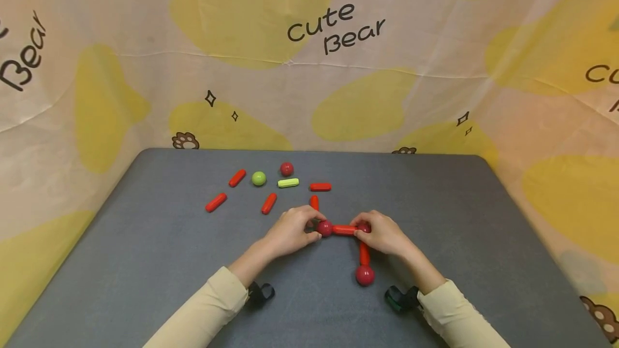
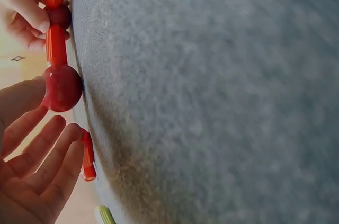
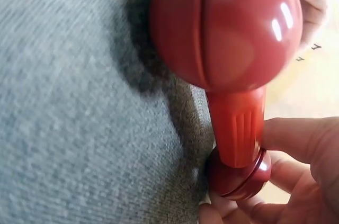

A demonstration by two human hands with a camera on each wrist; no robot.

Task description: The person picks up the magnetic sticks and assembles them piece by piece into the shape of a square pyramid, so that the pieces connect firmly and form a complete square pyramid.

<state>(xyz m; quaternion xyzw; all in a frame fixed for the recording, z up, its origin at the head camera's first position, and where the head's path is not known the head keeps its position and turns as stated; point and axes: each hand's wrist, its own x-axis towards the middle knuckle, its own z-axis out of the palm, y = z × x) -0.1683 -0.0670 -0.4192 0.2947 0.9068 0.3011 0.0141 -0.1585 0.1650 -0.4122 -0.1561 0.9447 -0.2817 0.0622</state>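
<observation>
A toy chain of red balls and red rods lies on the grey table. My left hand (image 1: 293,228) pinches its left ball (image 1: 325,228) between thumb and fingers; in the left wrist view, the other fingers extend below the ball (image 2: 64,88). A red rod (image 1: 344,230) runs from there to the corner ball (image 1: 365,226), which my right hand (image 1: 384,232) grips, partly covering it. From that corner a second rod (image 1: 364,254) leads toward me to an end ball (image 1: 365,275), large in the right wrist view. One loose red rod (image 1: 314,202) lies just behind my left fingertips.
Farther back lie loose red rods (image 1: 216,202), a yellow-green rod (image 1: 288,182), a green ball (image 1: 258,178) and a red ball (image 1: 287,169). Dark straps (image 1: 402,298) hang at both wrists. A printed cloth (image 1: 271,106) stands behind the table.
</observation>
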